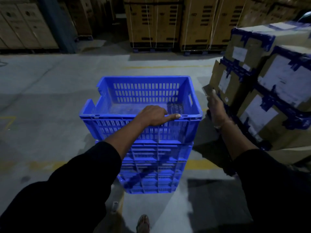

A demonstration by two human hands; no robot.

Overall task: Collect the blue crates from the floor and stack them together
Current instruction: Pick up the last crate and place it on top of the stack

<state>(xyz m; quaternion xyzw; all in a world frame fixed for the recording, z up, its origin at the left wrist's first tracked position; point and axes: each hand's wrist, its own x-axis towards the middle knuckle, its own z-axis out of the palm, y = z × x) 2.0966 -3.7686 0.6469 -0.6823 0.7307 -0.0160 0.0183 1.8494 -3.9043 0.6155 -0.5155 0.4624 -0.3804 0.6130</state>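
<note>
The left hand (pixel 154 115) grips the near rim of the top blue crate (pixel 143 105), stacked on lower crates (pixel 151 167). The right hand (pixel 217 110) hangs open beside taped cartons (pixel 262 84).

The left arm, in a black sleeve pushed up the forearm, reaches forward and to the right across the near wall of the top blue crate (pixel 144 96). The left hand (pixel 154 115) rests on that crate's near rim, back upward, fingers curled over the edge into the inside, thumb stretched flat along the rim toward the right corner. The right arm, also black-sleeved, extends forward just right of the crate. The right hand (pixel 216 109) is raised beyond the crate's right wall, apart from it, back toward the camera, fingers blurred and pointing up. One sandalled foot (pixel 143 223) shows below the crate stack.
</note>
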